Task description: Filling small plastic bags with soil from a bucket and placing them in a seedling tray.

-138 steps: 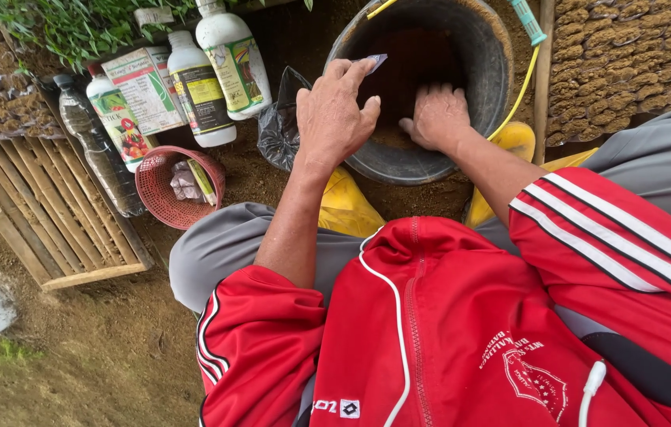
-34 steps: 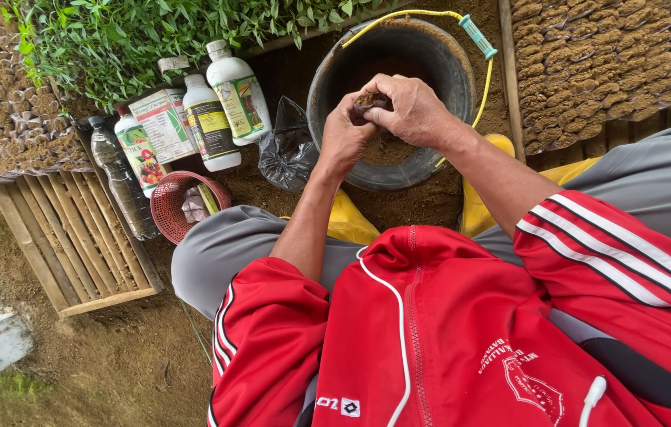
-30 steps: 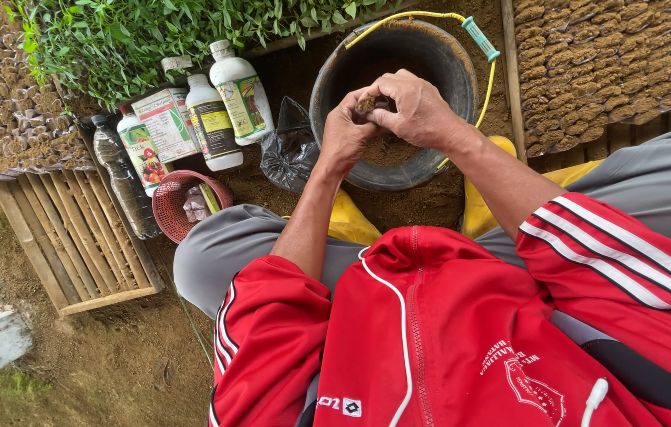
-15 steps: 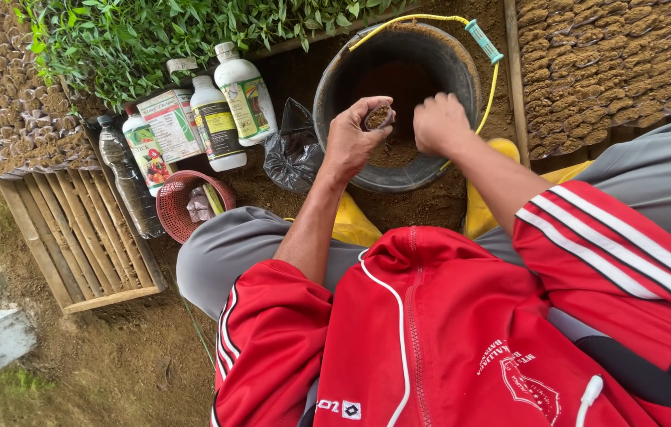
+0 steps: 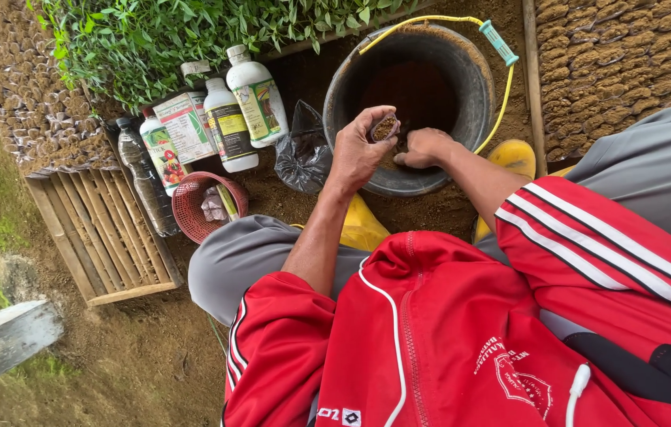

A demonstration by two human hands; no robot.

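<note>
I was looking down on an outdoor plant nursery. At twelve o'clock stood a dark bucket [image 5: 418,103] of soil on bare earth. Green seedlings [image 5: 193,39] crowded eleven o'clock, with rows of small soil-filled bags [image 5: 620,63] at two o'clock and more at ten. Agricultural bottles [image 5: 229,122] and a slatted wooden crate [image 5: 102,237] sat at ten o'clock, beside grass.
</note>
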